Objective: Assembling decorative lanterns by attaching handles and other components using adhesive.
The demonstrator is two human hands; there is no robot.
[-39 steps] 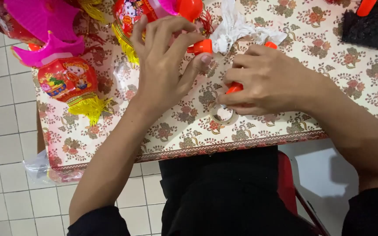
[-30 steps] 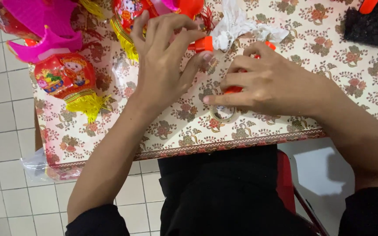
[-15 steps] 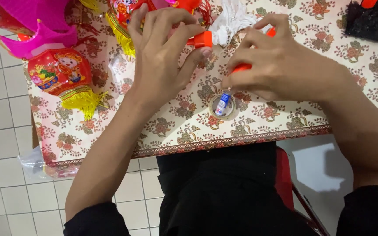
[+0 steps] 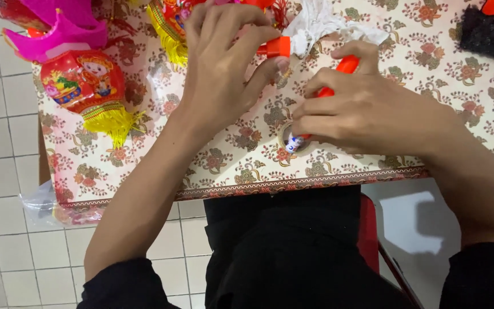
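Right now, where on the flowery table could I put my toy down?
There is bare tablecloth along the near edge between the red lantern and the right hand, and more to the right of that hand, below the black thing. The far edge is crowded around the left hand with lanterns and white plastic.

Even, soft daylight with mild motion softness

Light falls evenly on the floral tablecloth (image 4: 230,154), casting only faint shadows beneath the left hand (image 4: 224,63) and right hand (image 4: 367,111). A brighter patch lies on the floor tiles (image 4: 413,220) at lower right. No harsh glare shows. Fingers look slightly soft, and the dark clothing at the bottom loses detail.
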